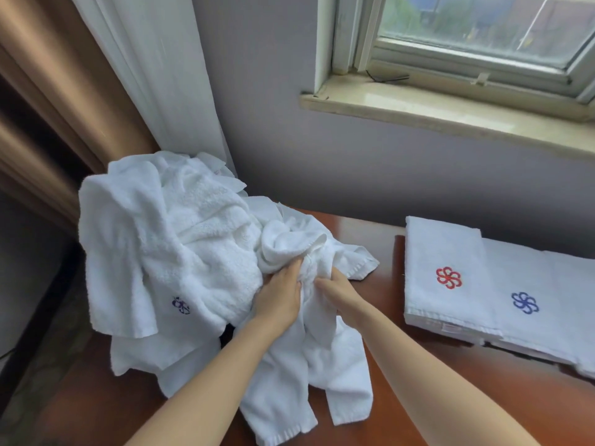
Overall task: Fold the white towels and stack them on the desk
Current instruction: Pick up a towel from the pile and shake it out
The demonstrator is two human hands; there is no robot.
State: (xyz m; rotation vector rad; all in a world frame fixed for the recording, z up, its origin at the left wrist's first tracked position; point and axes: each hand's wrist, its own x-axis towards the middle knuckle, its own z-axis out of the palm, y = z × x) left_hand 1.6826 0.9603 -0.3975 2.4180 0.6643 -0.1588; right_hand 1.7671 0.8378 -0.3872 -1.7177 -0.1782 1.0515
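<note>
- fingers of the left hand are curled into a bunched fold of a white towel. those of the right hand are clamped on the same bunch just beside them, the two hands nearly touching.
- that towel trails down to the near edge of the bench. its far part runs into the crumpled pile heaped at the left end by the curtain.
- folded towels lie flat and overlapping at the right, well apart from the pile, with a red emblem face up.
- the step in hand looks like freeing one towel from the heap. it would go best lifted up and toward the body, so the neighbours are not dragged over the bench's left edge, where the pile already overhangs.
- once it is free, the fingers should walk out to two corners of a hemmed edge and shake it flat before folding.
</note>
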